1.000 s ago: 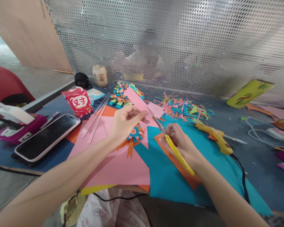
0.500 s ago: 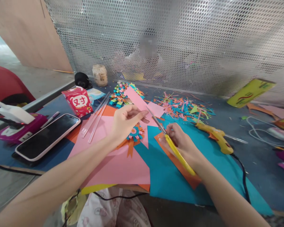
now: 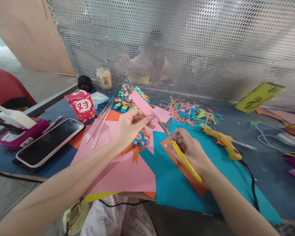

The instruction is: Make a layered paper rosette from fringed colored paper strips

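Above the pink sheet [image 3: 118,178], near the middle of my view, I have the left hand [image 3: 133,126] pinched on the pink strip [image 3: 143,103] toward its near end, thumb and finger meeting with next to no gap, the other fingers curled in. The strip slants up and away from that pinch, toward the loop pile [image 3: 124,102]. From the other side I have the right hand [image 3: 192,149] curled round the yellow grip of the scissors [image 3: 185,160], over the blue sheet [image 3: 177,195]; I cannot tell which fingers sit inside the grip. The blades look nearly together, their tips by the strip's edge, just beside the left fingertips. Whether paper lies between them is too small for me to make out.

To cut well here, I judge that steadiness counts most: I would hold the strip taut and flat, line the blades up along the cut and take short, slow bites. Those fingertips sit very near the points, so I would want them off the blade line at each bite. The rosette [image 3: 140,138] lies just below the left hand, so I would work high enough to spare its ruffle. The glue gun [image 3: 222,141] lies off to the right, apart from the blades; I would mind its cord [image 3: 252,178].
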Tool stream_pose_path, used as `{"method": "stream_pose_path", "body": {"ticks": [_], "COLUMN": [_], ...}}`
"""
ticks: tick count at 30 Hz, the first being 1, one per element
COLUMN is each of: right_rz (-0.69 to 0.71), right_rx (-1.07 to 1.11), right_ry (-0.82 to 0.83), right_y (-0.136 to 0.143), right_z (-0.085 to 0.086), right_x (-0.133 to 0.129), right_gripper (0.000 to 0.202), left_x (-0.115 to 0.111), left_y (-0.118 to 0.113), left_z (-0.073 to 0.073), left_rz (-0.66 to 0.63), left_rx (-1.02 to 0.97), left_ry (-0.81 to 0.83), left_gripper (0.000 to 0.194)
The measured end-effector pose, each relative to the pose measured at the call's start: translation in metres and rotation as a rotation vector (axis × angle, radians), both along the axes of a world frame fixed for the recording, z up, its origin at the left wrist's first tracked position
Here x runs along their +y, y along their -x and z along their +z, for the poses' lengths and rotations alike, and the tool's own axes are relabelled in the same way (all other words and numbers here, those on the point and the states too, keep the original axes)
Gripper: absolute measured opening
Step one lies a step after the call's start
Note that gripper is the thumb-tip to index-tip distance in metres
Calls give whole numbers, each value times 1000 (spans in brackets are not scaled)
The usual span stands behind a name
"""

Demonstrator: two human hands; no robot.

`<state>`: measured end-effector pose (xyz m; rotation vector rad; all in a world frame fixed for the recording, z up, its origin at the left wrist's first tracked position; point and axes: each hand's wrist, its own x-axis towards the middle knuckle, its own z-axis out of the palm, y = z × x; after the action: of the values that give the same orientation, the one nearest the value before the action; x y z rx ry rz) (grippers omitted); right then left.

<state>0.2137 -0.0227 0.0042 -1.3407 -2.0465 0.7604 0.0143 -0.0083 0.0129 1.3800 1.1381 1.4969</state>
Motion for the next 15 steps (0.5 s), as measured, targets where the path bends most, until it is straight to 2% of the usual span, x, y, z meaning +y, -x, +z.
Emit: {"method": "stream_pose_path", "body": {"ticks": [15], "right_rz": [29], "right_rx": [12], "right_ry": [24], "right_y": [1], "right_z": [-2], "right_x": [1], "right_gripper": [36], "left_x": [0], "left_y": [-1], "left_z": [-1], "left_rz": [-39], "left_rx": [29], "left_ry": [-48], "left_gripper": [34]}}
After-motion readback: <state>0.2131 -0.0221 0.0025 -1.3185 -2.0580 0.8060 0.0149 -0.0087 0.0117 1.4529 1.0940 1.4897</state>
